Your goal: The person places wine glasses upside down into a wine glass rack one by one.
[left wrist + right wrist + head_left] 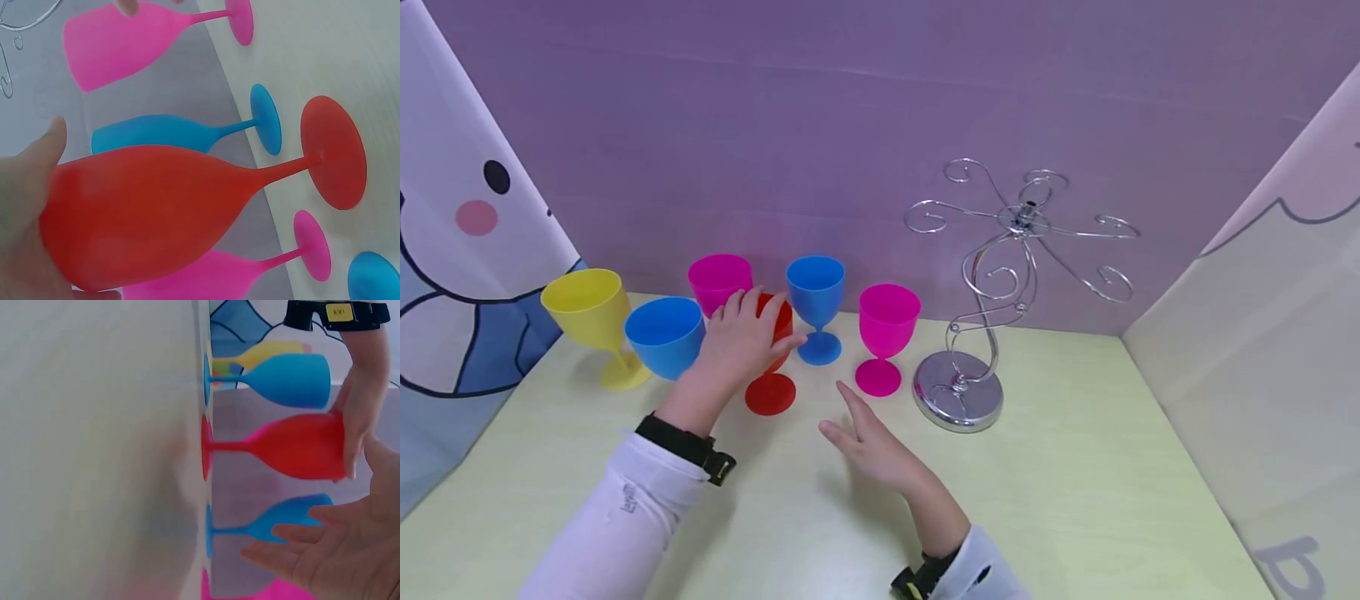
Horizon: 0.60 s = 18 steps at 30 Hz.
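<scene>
In the head view a red goblet (771, 394) stands upright on the table. My left hand (739, 337) lies over its rim from the near left, fingers spread and the thumb reaching past the cup's right side. In the left wrist view the thumb (50, 140) stands off the red bowl while the palm meets its rim. My right hand (876, 450) hovers above the table, fingers loosely extended, holding nothing. It is near the right-hand pink goblet (889, 321). A blue goblet (816, 287) stands behind, between the red and pink ones.
Left of the red goblet stand another blue goblet (664, 333), a yellow goblet (587, 310) and a second pink goblet (719, 279). A silver wire stand (958, 392) with curled arms rises at the right. Purple cloth (865, 125) hangs behind the table (1075, 467).
</scene>
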Each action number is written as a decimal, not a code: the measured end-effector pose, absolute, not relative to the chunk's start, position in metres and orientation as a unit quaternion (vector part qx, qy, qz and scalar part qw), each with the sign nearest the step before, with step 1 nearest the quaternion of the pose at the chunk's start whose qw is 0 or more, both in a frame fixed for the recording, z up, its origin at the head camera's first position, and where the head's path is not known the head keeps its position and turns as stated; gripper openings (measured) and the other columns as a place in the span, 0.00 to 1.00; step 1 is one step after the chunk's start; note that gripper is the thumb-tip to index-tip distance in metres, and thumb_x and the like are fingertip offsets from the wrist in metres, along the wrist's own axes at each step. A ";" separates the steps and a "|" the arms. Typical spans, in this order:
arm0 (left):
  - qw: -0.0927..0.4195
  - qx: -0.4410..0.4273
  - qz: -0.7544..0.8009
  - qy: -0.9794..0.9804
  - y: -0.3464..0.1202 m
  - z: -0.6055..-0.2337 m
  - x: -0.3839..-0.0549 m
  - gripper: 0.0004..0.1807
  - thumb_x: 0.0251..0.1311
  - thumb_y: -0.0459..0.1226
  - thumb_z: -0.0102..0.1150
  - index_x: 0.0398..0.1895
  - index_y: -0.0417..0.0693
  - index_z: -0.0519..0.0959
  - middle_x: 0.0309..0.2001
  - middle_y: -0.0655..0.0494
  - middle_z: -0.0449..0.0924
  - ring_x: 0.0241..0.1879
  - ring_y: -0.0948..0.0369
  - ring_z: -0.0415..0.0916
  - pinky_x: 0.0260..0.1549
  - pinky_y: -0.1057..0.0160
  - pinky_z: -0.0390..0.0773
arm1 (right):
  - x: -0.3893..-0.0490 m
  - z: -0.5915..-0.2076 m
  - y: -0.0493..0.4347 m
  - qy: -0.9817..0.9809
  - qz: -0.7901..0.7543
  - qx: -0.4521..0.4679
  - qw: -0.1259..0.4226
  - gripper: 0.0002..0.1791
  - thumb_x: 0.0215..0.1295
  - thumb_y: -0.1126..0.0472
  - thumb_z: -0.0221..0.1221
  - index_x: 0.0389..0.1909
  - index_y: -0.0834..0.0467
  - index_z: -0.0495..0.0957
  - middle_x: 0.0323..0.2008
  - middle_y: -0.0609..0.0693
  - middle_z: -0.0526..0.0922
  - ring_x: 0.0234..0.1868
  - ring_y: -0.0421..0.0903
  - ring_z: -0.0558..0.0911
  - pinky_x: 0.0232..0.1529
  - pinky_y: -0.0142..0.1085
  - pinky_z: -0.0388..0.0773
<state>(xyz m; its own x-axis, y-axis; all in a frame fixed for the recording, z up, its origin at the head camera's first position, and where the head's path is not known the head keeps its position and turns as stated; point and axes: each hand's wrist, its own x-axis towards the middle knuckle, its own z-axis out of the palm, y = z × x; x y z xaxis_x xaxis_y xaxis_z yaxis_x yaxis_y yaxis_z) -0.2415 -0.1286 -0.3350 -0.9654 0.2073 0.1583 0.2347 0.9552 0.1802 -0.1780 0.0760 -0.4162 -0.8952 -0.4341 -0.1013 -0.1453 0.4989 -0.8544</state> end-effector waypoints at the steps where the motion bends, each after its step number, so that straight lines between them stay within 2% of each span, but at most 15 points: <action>1: 0.072 -0.112 -0.096 -0.986 -0.129 -0.335 -0.241 0.42 0.55 0.53 0.56 0.69 0.49 0.52 0.66 0.36 0.51 0.63 0.38 0.47 0.56 0.33 0.57 | -0.178 -0.417 0.073 0.846 -0.479 -0.168 0.161 0.38 0.65 0.40 0.45 0.71 0.46 0.41 0.71 0.50 0.48 0.69 0.50 0.49 0.63 0.56 0.56; 9: 0.083 -0.107 -0.086 -0.987 -0.129 -0.335 -0.241 0.38 0.55 0.49 0.57 0.67 0.51 0.56 0.64 0.35 0.55 0.61 0.38 0.51 0.54 0.34 0.61 | -0.175 -0.420 0.056 0.799 -0.543 -0.137 0.221 0.37 0.65 0.37 0.42 0.70 0.48 0.46 0.67 0.53 0.57 0.65 0.52 0.59 0.59 0.54 0.64; 18: 0.109 -0.099 -0.104 -0.984 -0.129 -0.337 -0.237 0.35 0.53 0.49 0.59 0.65 0.53 0.61 0.61 0.35 0.58 0.58 0.38 0.55 0.51 0.36 0.66 | -0.174 -0.424 0.053 0.774 -0.583 -0.107 0.224 0.35 0.66 0.37 0.41 0.68 0.51 0.51 0.63 0.58 0.63 0.59 0.57 0.67 0.57 0.54 0.66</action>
<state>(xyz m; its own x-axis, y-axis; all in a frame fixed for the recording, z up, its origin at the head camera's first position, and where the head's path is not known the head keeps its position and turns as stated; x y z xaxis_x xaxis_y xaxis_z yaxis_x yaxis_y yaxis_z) -0.2370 -0.1292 -0.3372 -0.9566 0.1730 0.2346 0.2181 0.9587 0.1824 -0.1742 0.0533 -0.4237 -0.8766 -0.4273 -0.2214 0.0947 0.2979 -0.9499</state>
